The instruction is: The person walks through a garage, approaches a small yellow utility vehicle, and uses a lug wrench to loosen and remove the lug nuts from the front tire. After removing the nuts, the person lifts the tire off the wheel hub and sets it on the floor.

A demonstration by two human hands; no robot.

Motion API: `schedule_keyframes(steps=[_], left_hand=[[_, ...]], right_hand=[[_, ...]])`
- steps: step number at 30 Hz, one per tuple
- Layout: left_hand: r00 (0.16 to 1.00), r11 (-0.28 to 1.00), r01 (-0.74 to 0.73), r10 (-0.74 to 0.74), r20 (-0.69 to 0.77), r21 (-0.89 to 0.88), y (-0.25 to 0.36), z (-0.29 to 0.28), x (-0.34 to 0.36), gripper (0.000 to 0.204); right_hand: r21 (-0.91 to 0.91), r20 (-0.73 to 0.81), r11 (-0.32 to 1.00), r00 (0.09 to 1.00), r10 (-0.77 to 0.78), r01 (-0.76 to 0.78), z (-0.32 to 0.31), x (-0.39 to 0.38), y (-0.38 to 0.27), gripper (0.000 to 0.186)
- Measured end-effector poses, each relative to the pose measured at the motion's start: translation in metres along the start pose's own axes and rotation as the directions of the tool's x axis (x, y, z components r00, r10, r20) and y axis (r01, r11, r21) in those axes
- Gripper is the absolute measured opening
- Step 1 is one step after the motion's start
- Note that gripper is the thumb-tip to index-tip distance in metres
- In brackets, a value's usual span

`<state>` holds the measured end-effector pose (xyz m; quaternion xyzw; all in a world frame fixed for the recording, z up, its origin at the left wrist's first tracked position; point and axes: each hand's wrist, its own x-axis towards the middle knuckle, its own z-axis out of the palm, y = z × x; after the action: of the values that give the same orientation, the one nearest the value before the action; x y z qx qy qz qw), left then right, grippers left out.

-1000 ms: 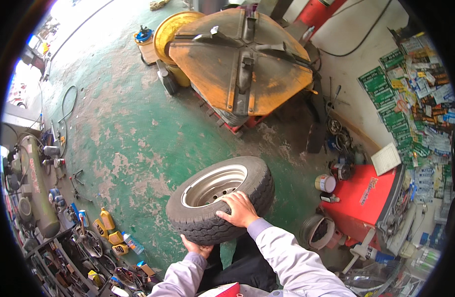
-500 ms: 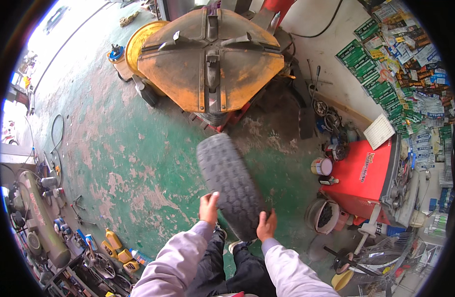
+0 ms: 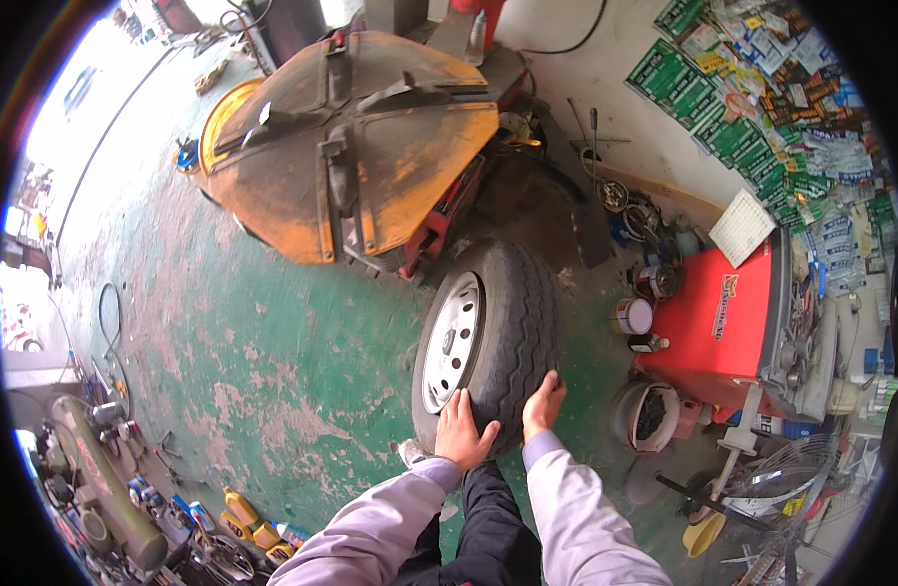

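Both hands hold the tire, fingers forward.

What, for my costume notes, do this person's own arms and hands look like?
The left hand and right hand are bare, with no gloves. The left sleeve and right sleeve are long, pale lilac-grey and wrinkled, ending at the wrists in darker greyish-purple cuffs. I see no markings on them.

Left hand: we spread it, thumb rightward
Right hand: we point it forward
Forearms: we reach both ahead, sleeved
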<state>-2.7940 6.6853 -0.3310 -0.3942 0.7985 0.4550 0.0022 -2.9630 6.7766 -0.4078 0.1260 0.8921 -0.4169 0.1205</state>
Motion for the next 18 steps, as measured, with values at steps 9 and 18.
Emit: schedule_keyframes(steps=[9, 18], left_hand=[[0.957, 0.973, -0.194, 0.215, -0.192, 0.125, 0.093, -0.039, 0.147, 0.085], [0.905, 0.899, -0.349, 0.397, -0.155, 0.267, 0.165, -0.047, 0.339, 0.064]], right_hand=[[-0.149, 0.054, 0.989, 0.999, -0.005, 0.013, 0.056, 0.099, -0.165, 0.090], [0.670, 0.514, 0.654, 0.855, -0.067, -0.352, 0.109, 0.162, -0.221, 0.088]])
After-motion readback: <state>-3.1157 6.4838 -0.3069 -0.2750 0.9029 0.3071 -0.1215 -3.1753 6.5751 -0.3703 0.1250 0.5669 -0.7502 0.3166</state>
